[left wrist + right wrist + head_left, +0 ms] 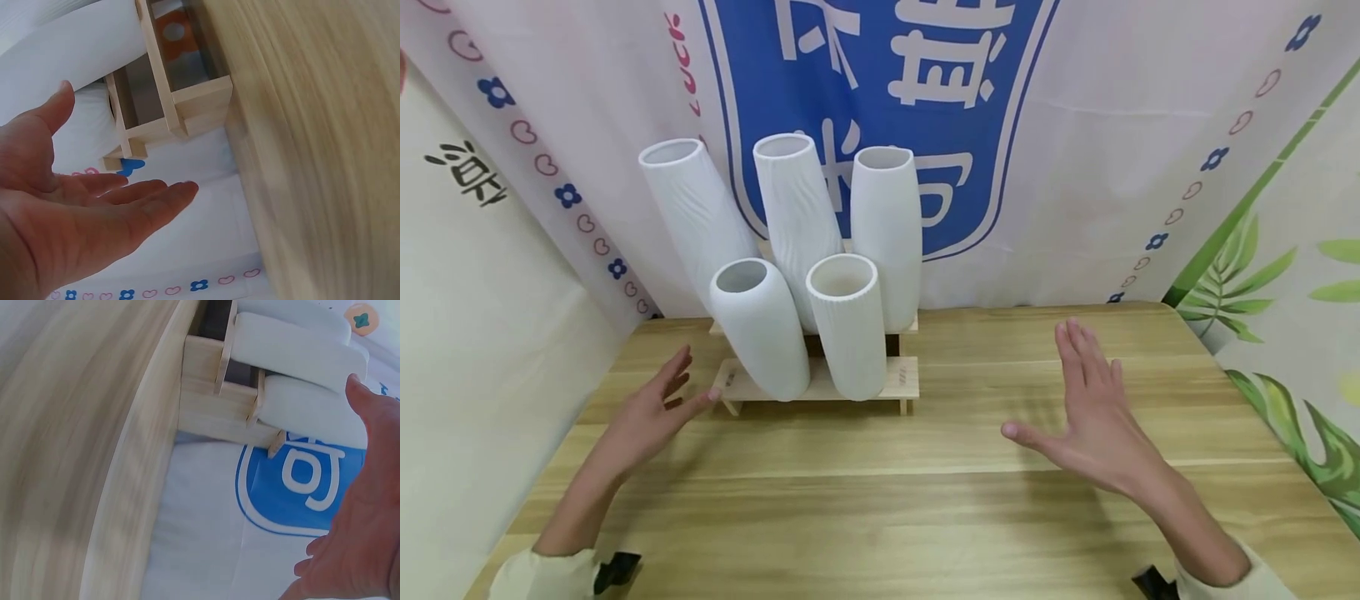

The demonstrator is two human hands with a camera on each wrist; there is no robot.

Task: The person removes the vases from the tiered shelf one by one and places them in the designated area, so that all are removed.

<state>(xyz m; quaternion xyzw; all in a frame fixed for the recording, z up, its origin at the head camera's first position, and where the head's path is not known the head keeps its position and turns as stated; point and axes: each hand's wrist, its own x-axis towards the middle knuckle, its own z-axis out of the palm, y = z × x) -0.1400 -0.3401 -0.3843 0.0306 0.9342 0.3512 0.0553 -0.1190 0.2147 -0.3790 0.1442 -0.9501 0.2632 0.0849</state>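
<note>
Several white vases stand on a stepped wooden rack [901, 379]. On its lower step are a smooth vase [763, 333] and a ribbed vase [852, 333]; three taller ones, among them a plain vase [886, 233], fill the upper step behind. My left hand [643, 421] hovers beside the rack's left end, thumb spread and fingers extended, holding nothing. In the head view its thumb tip overlaps the rack's edge; the left wrist view shows it apart from the rack. Well to the right of the rack, my right hand [1093, 417] is held over the table, fingers straight, thumb out, holding nothing.
The wood-grain table [880, 517] runs back to a white cloth backdrop [1060, 200] with a blue printed emblem, close behind the rack. Patterned sheets hang at the left and right sides. Each wrist wears a black strap piece [617, 572].
</note>
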